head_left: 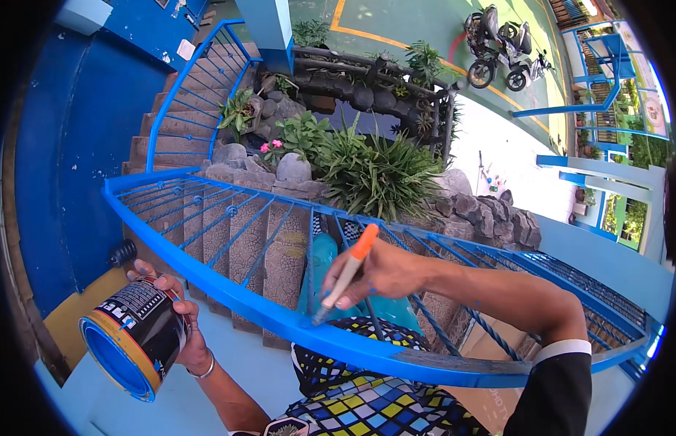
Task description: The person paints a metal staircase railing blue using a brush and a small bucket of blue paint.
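Note:
My left hand grips a black paint can with an orange band at its rim. The can is tilted, its opening facing me, and blue paint coats the inside. In my right hand is a paintbrush with a pale handle and an orange end, pointed downward. Its bristles touch the top of the blue handrail. Glossy blue covers the rail left of the brush, while a duller grey-blue stretch shows to the right. Blue specks mark both hands.
Twisted balusters stand below the rail. Stone steps descend beyond it toward a lower railing. Plants and rocks edge a small pond. A blue wall rises at left; motorcycles are parked on the court.

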Motion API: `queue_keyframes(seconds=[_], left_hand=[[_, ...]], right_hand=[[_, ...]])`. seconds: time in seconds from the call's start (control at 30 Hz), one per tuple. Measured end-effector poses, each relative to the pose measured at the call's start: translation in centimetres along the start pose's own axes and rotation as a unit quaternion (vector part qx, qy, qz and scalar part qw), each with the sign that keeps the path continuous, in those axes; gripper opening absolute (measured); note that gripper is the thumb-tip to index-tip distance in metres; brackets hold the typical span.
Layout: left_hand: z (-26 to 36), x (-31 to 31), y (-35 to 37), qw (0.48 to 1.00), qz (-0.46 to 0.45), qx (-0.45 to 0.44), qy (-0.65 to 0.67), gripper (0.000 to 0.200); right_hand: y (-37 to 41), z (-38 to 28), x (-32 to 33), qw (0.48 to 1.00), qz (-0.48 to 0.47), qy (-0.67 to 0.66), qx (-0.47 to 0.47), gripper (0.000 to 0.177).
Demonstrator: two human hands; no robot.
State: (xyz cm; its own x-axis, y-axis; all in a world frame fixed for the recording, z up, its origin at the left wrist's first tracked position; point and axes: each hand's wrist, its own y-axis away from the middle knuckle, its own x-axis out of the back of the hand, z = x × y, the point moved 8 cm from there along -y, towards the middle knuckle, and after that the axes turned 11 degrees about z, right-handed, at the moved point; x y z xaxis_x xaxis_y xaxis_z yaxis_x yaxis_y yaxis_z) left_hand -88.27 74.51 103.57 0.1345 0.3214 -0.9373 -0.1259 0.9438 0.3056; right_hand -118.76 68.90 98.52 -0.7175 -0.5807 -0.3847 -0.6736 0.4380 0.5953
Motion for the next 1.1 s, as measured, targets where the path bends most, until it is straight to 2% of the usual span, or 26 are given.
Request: queue_keyframes(seconds=[0.13, 0.23, 0.4, 0.47, 0.53, 0.67, 0.8, 0.83, 0.93, 1.0, 1.1], left_hand=[[0.4, 0.1, -0.2, 1.0, 0.003, -0.001, 0.009, 0.082], [1.0, 0.5, -0.2, 1.0, -0.003, -0.004, 0.003, 0.082], [1.1, 0.6, -0.3, 1.0, -0.001, -0.005, 0.018, 0.082], [1.4, 0.6, -0.1, 1.0, -0.001, -0.01, 0.022, 0.081], [1.5, 0.7, 0.0, 1.0, -0.007, -0.015, 0.025, 0.081], [2.2, 1.1, 0.7, 0.999, -0.002, -0.023, 0.021, 0.082], [3.1, 1.9, 1.4, 0.999, 0.013, -0.042, 0.022, 0.081], [3.2, 2.0, 1.6, 0.998, 0.015, -0.05, 0.021, 0.082], [3.6, 2.5, 2.0, 0.998, 0.021, -0.062, 0.024, 0.083], [3.9, 2.6, 2.2, 0.997, 0.024, -0.065, 0.026, 0.083], [4.0, 2.7, 2.2, 0.997, 0.024, -0.066, 0.026, 0.083]], right_hand=[[7.0, -0.4, 3.0, 0.993, -0.07, 0.001, -0.1, 0.041], [8.5, -0.2, 3.9, 0.974, -0.142, -0.116, -0.135, 0.037], [0.3, 1.2, -0.3, 0.978, -0.178, -0.075, -0.075, 0.038], [-3.9, 2.2, -1.5, 0.977, -0.167, -0.127, -0.046, 0.039], [-7.9, 2.4, -2.6, 0.984, -0.13, -0.116, -0.039, 0.039], [-14.6, 1.7, -5.1, 0.991, -0.026, -0.11, 0.068, 0.042], [-16.0, 1.2, -4.9, 0.978, 0.111, -0.155, 0.081, 0.036], [-15.5, 1.2, -5.0, 0.979, 0.105, -0.151, 0.093, 0.032], [-11.3, 0.7, -4.7, 0.997, 0.044, 0.026, 0.054, 0.033], [-8.4, 1.2, -3.4, 0.995, 0.008, 0.085, 0.059, 0.03], [-3.4, 0.6, -1.1, 0.995, -0.081, 0.056, 0.028, 0.029]])
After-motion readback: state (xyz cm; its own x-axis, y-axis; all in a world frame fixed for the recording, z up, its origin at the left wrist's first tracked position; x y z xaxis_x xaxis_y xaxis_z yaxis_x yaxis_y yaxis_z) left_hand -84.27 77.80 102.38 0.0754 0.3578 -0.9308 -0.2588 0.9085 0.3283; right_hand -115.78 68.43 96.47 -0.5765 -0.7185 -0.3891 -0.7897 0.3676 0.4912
